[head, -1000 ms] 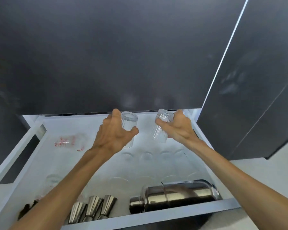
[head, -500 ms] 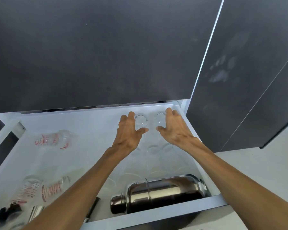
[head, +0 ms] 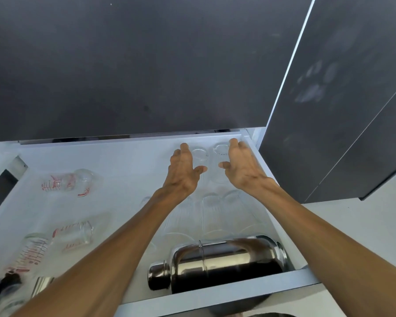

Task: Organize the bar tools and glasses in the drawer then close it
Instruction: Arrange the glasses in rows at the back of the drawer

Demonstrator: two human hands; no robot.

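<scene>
Drawer [head: 217, 296] open: two clear glasses [head: 200, 154] upright at back-right corner, row-aligned w/ others; left hand [head: 183, 172] & right hand [head: 240, 170] spread, fingers slack, gripping nothing; shaker [head: 217, 263] lies along front; measuring cups [head: 66, 181] loose at left.

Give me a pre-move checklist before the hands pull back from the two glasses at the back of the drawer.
1. Left hand off its smooth glass: ok, fingers spread, none wrapped around it.
2. Right hand off the ribbed glass: ok, open beside it.
3. Both glasses upright at the back right: ok.
4. Cocktail shaker lying clear of the glass rows: ok, though touching cannot be told.
5. Measuring glasses on the left tidied: not ok, lying scattered.
6. Drawer closed: not ok, pulled open.
</scene>
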